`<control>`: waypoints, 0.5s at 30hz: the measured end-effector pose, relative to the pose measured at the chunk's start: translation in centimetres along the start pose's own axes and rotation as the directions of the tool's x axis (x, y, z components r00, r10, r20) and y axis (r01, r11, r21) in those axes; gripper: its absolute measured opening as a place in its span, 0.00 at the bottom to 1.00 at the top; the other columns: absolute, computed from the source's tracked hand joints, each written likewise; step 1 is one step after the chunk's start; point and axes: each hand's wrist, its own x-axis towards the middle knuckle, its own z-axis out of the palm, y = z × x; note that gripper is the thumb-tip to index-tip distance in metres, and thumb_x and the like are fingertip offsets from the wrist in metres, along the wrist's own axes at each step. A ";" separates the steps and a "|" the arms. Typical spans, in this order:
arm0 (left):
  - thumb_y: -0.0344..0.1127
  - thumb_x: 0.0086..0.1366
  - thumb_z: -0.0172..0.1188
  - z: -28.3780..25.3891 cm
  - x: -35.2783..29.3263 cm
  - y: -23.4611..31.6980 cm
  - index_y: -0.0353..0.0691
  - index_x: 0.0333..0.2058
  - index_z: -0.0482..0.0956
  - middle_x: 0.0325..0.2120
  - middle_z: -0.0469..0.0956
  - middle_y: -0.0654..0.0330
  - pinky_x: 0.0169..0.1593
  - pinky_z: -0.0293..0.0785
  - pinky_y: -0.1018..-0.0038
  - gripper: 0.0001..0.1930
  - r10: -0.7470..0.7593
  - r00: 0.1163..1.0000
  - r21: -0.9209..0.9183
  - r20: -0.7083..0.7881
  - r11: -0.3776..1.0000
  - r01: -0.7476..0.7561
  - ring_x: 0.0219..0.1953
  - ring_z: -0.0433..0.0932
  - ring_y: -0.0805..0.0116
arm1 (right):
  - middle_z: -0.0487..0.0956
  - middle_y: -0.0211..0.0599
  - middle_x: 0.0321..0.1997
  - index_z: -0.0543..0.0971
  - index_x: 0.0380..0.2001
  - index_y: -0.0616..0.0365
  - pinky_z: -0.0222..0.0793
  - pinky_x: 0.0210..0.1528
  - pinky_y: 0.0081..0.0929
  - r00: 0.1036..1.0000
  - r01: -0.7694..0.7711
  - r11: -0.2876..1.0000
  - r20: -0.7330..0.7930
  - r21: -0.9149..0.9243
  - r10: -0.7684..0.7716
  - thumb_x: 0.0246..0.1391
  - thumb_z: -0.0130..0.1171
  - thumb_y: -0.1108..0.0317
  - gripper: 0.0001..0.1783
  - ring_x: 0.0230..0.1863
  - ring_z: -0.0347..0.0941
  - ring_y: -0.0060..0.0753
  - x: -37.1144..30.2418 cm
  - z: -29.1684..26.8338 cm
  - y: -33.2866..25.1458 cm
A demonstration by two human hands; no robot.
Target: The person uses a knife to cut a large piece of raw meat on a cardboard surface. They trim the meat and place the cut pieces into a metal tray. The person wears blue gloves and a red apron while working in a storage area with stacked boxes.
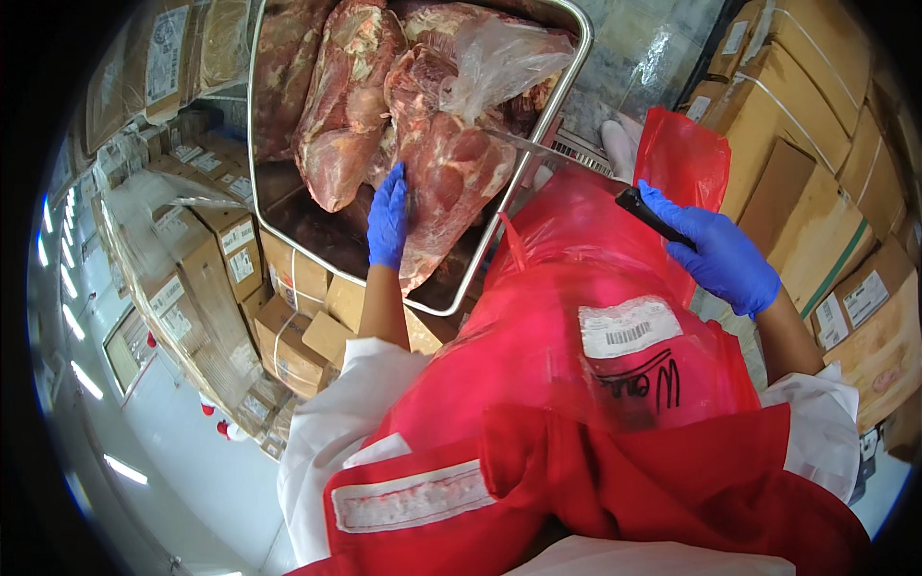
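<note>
A metal tub [480, 259] holds several large cuts of raw red meat [351, 101] with pale fat. My left hand [388, 219], in a blue glove, lies with stretched fingers against the side of the nearest large meat piece [461, 182]. My right hand [722, 257], also blue-gloved, is wrapped around the black handle of a knife [651, 215] to the right of the tub. Its long blade points left across the tub's rim, the tip end over the meat. A clear plastic sheet [504, 67] rests on the meat, at the far right inside the tub.
Wrapped cardboard boxes [187, 254] are stacked at the left, and more strapped boxes [802, 125] at the right. Some boxes [298, 331] stand below the tub's near edge. A red plastic apron [538, 317] covers my front. Grey floor [639, 48] shows beyond the tub.
</note>
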 end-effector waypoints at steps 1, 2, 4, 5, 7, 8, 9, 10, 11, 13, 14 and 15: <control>0.42 0.67 0.45 0.4 -1.1 -0.1 0.34 0.55 0.65 0.54 0.68 0.54 0.60 0.57 0.72 0.23 -0.027 0.999 0.068 -0.032 0.997 0.029 0.57 0.65 0.65 | 0.71 0.48 0.33 0.56 0.63 0.39 0.67 0.41 0.36 1.000 -0.004 0.999 0.029 -0.038 0.005 0.49 0.49 0.79 0.38 0.34 0.70 0.51 0.4 -1.0 0.4; 0.42 0.67 0.45 0.7 -1.7 0.0 0.34 0.55 0.66 0.54 0.68 0.55 0.60 0.57 0.71 0.22 -0.057 0.996 0.139 -0.069 0.988 0.066 0.57 0.65 0.65 | 0.70 0.48 0.30 0.56 0.62 0.38 0.67 0.40 0.37 0.998 0.001 0.997 0.064 -0.074 0.004 0.49 0.49 0.79 0.37 0.33 0.69 0.51 1.0 -2.1 1.0; 0.41 0.68 0.44 2.4 -2.5 1.0 0.34 0.54 0.67 0.54 0.68 0.55 0.60 0.57 0.72 0.21 -0.089 0.981 0.093 -0.172 0.990 0.106 0.56 0.65 0.65 | 0.67 0.44 0.27 0.58 0.62 0.39 0.65 0.37 0.34 0.995 0.003 0.997 0.104 -0.078 0.005 0.47 0.51 0.80 0.39 0.29 0.67 0.45 2.1 -3.9 2.4; 0.41 0.68 0.43 3.5 -2.7 2.2 0.34 0.54 0.67 0.54 0.68 0.55 0.60 0.57 0.72 0.21 -0.077 0.971 0.046 -0.228 0.995 0.090 0.56 0.65 0.66 | 0.66 0.42 0.26 0.58 0.62 0.40 0.64 0.36 0.32 0.993 0.005 0.997 0.117 -0.080 0.005 0.45 0.53 0.80 0.40 0.28 0.66 0.42 2.5 -4.6 3.1; 0.40 0.68 0.43 4.2 -2.9 1.6 0.34 0.54 0.67 0.54 0.68 0.55 0.59 0.57 0.72 0.21 -0.048 0.951 0.021 -0.306 0.998 0.057 0.55 0.66 0.65 | 0.66 0.42 0.26 0.59 0.62 0.40 0.65 0.36 0.32 0.987 0.066 0.991 0.155 -0.120 -0.047 0.45 0.52 0.80 0.40 0.27 0.65 0.41 3.6 -5.8 4.4; 0.40 0.68 0.43 4.5 -2.7 1.9 0.34 0.54 0.68 0.53 0.69 0.55 0.59 0.57 0.72 0.21 -0.083 0.944 0.019 -0.320 0.995 0.094 0.55 0.67 0.65 | 0.66 0.42 0.26 0.59 0.62 0.40 0.65 0.35 0.32 0.983 0.097 0.985 0.168 -0.142 -0.073 0.45 0.52 0.80 0.39 0.27 0.65 0.41 4.1 -6.4 5.0; 0.40 0.67 0.43 4.7 -2.6 2.3 0.34 0.53 0.68 0.53 0.69 0.55 0.59 0.57 0.72 0.21 -0.117 0.936 0.017 -0.333 0.991 0.130 0.54 0.67 0.65 | 0.66 0.42 0.25 0.59 0.62 0.40 0.65 0.36 0.32 0.980 0.093 0.992 0.183 -0.081 -0.076 0.45 0.52 0.80 0.39 0.27 0.65 0.41 4.7 -6.9 5.6; 0.40 0.67 0.43 4.8 -2.5 2.4 0.34 0.53 0.68 0.53 0.69 0.55 0.59 0.58 0.72 0.21 -0.149 0.927 0.014 -0.345 0.986 0.163 0.54 0.67 0.65 | 0.66 0.42 0.25 0.59 0.62 0.40 0.65 0.36 0.31 0.977 0.085 0.996 0.196 -0.021 -0.079 0.44 0.52 0.80 0.39 0.27 0.65 0.41 5.2 -7.1 6.0; 0.41 0.67 0.44 4.9 -2.4 2.2 0.33 0.53 0.69 0.52 0.70 0.55 0.58 0.58 0.72 0.21 -0.177 0.914 0.005 -0.365 0.981 0.192 0.54 0.68 0.65 | 0.66 0.42 0.25 0.60 0.62 0.40 0.65 0.36 0.31 0.975 0.076 0.997 0.208 0.034 -0.082 0.44 0.52 0.80 0.40 0.27 0.65 0.41 5.5 -7.5 6.3; 0.41 0.67 0.44 5.0 -2.4 1.7 0.33 0.52 0.69 0.52 0.70 0.55 0.58 0.59 0.72 0.21 -0.131 0.920 0.038 -0.370 0.987 0.156 0.54 0.68 0.65 | 0.69 0.42 0.27 0.60 0.61 0.40 0.65 0.37 0.28 0.968 0.047 0.995 0.243 0.085 -0.066 0.44 0.52 0.81 0.39 0.27 0.66 0.37 6.3 -8.2 6.5; 0.41 0.67 0.44 5.1 -2.4 1.6 0.33 0.52 0.69 0.52 0.70 0.55 0.58 0.59 0.72 0.21 -0.105 0.923 0.051 -0.370 0.990 0.133 0.54 0.68 0.65 | 0.70 0.42 0.28 0.61 0.61 0.40 0.66 0.38 0.27 0.965 0.030 0.994 0.256 0.105 -0.056 0.44 0.52 0.81 0.39 0.27 0.66 0.36 6.5 -8.7 6.5; 0.41 0.67 0.44 4.9 -2.5 1.3 0.33 0.52 0.69 0.52 0.70 0.55 0.58 0.59 0.72 0.21 -0.119 0.927 0.026 -0.355 0.990 0.137 0.54 0.68 0.65 | 0.71 0.41 0.28 0.61 0.61 0.40 0.66 0.38 0.26 0.960 -0.002 0.991 0.277 0.134 -0.036 0.43 0.52 0.82 0.39 0.27 0.66 0.33 6.8 -9.0 6.4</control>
